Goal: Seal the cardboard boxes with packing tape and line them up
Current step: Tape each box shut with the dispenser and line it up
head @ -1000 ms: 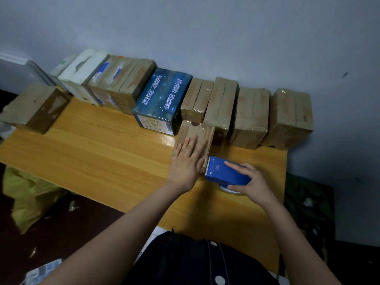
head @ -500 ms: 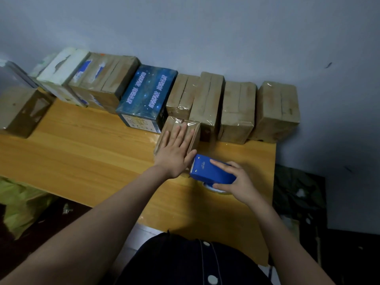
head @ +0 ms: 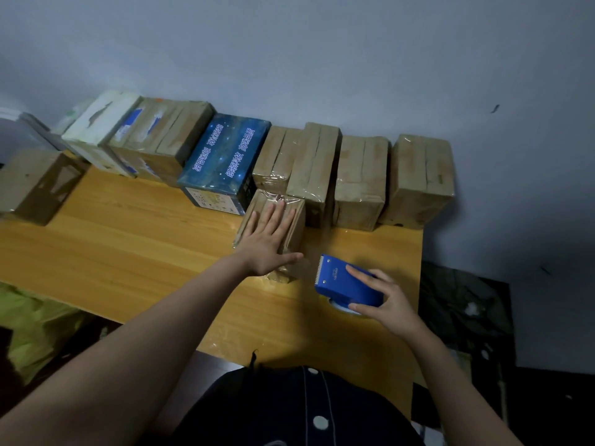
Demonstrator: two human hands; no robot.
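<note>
Cardboard box [head: 297, 235] under the left hand [head: 262, 243], fingers flat and apart, may skid if tape [head: 343, 309] snags. Right hand [head: 391, 304] fingers clamp the blue tape dispenser [head: 338, 280] beside them.

Box row [head: 322, 165] blocks wall side, bare tabletop [head: 128, 252] open leftward

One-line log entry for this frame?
left hand: flat on small box | right hand: grips tape dispenser | tape dispenser: apart from small box
</note>
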